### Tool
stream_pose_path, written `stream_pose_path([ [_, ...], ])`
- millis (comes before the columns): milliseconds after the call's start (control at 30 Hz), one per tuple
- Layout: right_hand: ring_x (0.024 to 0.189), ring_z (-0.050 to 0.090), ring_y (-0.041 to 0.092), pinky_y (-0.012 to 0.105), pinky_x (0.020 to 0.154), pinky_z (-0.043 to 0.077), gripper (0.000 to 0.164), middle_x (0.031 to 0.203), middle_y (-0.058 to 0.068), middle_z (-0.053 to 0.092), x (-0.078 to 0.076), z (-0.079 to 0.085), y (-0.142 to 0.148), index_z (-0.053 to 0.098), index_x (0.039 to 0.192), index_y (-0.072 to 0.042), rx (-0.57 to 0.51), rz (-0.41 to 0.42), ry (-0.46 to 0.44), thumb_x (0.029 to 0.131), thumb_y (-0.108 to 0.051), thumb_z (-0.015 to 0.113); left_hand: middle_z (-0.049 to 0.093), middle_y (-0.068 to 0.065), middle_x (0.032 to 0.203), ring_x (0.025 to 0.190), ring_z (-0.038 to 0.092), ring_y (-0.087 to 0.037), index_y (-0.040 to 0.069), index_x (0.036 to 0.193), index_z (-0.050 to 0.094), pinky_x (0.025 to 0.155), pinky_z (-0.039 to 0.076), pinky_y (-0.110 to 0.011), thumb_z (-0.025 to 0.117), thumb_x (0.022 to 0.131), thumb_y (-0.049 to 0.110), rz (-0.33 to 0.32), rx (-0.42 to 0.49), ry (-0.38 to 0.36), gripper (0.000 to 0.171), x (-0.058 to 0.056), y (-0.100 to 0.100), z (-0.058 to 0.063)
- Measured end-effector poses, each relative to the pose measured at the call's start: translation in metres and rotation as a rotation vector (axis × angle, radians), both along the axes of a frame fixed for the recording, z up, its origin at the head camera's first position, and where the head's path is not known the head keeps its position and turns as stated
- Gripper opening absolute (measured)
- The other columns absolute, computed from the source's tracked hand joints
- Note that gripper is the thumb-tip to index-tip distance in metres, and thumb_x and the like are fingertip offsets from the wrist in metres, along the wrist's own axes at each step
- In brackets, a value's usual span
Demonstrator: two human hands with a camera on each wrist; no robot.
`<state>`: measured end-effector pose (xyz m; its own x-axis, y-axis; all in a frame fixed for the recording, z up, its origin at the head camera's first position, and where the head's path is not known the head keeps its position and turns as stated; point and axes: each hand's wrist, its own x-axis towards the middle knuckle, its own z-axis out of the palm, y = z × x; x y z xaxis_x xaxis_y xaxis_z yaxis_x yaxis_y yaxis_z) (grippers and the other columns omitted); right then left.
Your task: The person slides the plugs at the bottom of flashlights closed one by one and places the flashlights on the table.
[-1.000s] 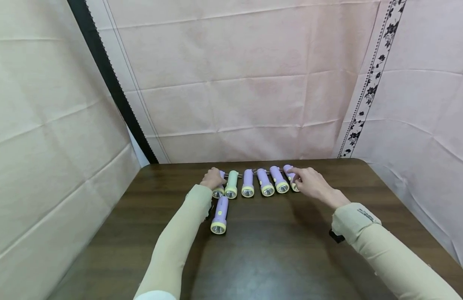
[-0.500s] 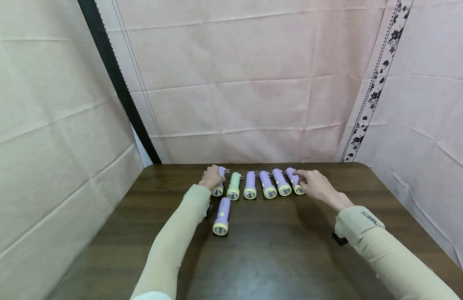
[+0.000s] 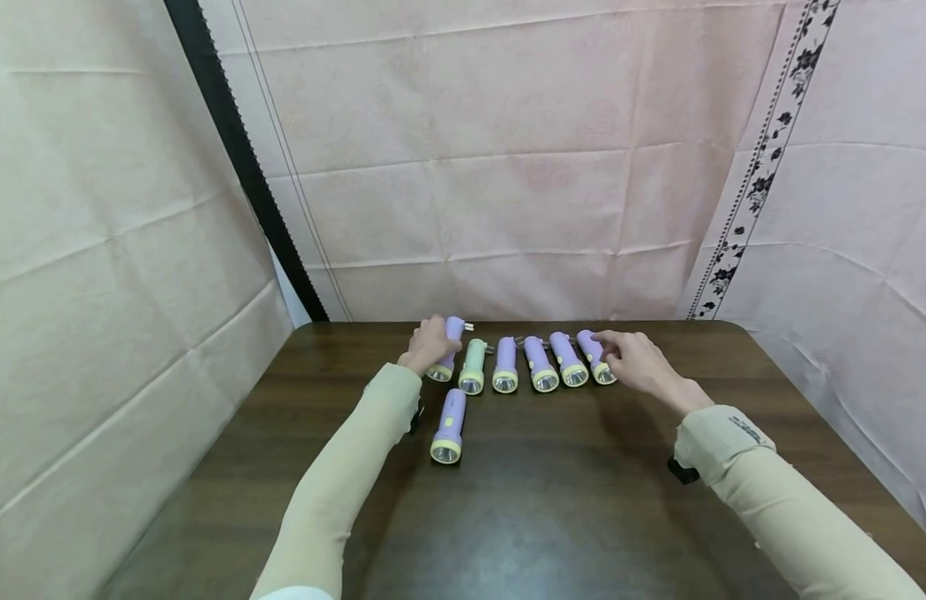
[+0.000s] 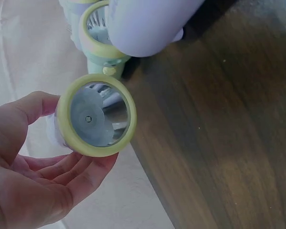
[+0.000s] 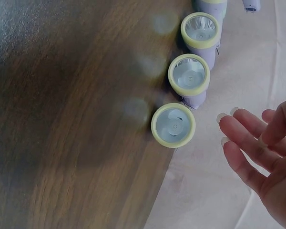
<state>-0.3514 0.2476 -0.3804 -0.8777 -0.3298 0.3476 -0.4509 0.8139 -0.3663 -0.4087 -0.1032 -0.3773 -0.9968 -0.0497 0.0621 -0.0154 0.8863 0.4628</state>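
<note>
My left hand (image 3: pixel 429 342) grips a purple flashlight (image 3: pixel 452 333) at the left end of a row, its plug prongs showing at the tail. In the left wrist view, thumb and fingers hold it behind the yellow lens ring (image 4: pixel 128 133). Right beside it is a mint-green flashlight (image 3: pixel 473 367). Another purple flashlight (image 3: pixel 451 421) lies nearer on the table. My right hand (image 3: pixel 635 358) hovers by the rightmost purple flashlight (image 3: pixel 592 350); the right wrist view has its loosely bent fingers apart from that flashlight's lens (image 5: pixel 173 125), holding nothing.
Between the hands lie more purple flashlights, such as one by the mint one (image 3: pixel 506 362) and one farther right (image 3: pixel 568 358), lenses facing me. The dark wooden table (image 3: pixel 553 508) ends at a pale cloth (image 3: pixel 523 208) behind, with cloth at both sides too.
My left hand has shifted the leftmost purple flashlight up and back, a little apart from the row, baring its prongs. The right hand stays by the rightmost flashlight. The head view has drifted slightly.
</note>
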Motion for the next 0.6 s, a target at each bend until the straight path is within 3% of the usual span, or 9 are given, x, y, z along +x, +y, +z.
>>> stream_pose_path([
  [300,0.071,0.060,0.016,0.032,0.065,0.045,0.045,0.086,0.008,0.073,0.000,0.002,-0.004,0.063,0.123,-0.005,0.008,0.001,0.008,0.081,0.001,0.047,0.062,-0.013,0.095,0.081,0.063,-0.026,0.005,0.101,0.054,0.067,0.051,-0.036,0.071,0.080,0.025,-0.028,0.026,0.019,0.033,0.003,0.002,0.008],
  [600,0.071,0.060,0.015,0.033,0.065,0.045,0.046,0.084,0.005,0.073,0.000,0.001,-0.006,0.063,0.124,-0.005,0.007,-0.001,0.008,0.080,0.000,0.049,0.062,-0.014,0.094,0.082,0.063,-0.028,0.006,0.099,0.054,0.070,0.052,-0.039,0.073,0.077,0.024,-0.059,0.024,0.053,0.035,0.004,0.010,0.011],
])
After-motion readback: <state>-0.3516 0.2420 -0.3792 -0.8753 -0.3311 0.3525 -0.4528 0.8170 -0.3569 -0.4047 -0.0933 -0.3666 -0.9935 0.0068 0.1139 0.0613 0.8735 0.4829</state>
